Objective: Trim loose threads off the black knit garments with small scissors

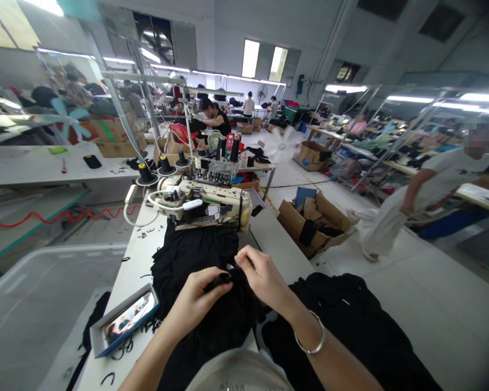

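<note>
Black fabric (199, 247) lies bunched on the white sewing table, running from under the sewing machine (215, 203) down to my lap. My left hand (206, 290) is closed on a folded edge of this fabric, thumb and fingers pinching it. Close beside it, my right hand (261, 271) pinches with thumb and forefinger at the same cloth; a small pale spot shows between the hands, too small to name. A silver bangle (312, 334) circles my right wrist. Left of the fabric, a phone (130, 315) showing a video rests in an open box (100, 342).
A clear plastic bin (32, 271) stands at the left. Black cloth (350, 320) is heaped at my right. Beyond it sits a cardboard box (315, 217) of scraps. Thread cones (145, 172) stand behind the machine. A person (427, 184) is at the right; others work farther back.
</note>
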{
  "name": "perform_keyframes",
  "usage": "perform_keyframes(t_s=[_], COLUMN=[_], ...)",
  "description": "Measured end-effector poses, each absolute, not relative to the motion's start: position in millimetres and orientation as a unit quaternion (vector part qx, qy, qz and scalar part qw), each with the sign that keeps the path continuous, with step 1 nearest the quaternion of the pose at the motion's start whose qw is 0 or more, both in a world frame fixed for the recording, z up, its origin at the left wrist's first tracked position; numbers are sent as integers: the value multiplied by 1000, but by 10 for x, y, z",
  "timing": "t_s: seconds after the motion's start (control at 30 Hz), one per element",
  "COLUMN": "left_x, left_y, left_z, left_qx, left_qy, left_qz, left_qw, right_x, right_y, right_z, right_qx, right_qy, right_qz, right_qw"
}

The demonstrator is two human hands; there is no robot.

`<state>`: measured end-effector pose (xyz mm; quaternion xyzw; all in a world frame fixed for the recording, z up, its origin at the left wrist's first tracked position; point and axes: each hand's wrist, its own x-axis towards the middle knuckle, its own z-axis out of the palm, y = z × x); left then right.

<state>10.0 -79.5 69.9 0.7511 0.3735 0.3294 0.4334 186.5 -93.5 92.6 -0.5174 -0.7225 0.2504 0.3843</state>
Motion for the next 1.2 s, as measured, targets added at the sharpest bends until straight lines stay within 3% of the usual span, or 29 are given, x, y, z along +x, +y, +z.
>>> perform_keyframes(t_s=[0.23, 0.47, 1.2], left_x=[115, 35, 93], left_y=[-809, -792, -842], left_z=[669, 594, 641], left_qx=[744, 653, 688], left_qy=[389, 448, 385], left_qz=[335, 372, 312], left_qw=[428, 485, 530], right_x=[1872, 1969, 1813], right_y=[-949, -1177, -1286], right_z=[873, 860, 701], right_qx=[-531, -499, -492], right_qy=[-718, -708, -675], right_qz=[250, 357, 331], right_qw=[374, 350, 438])
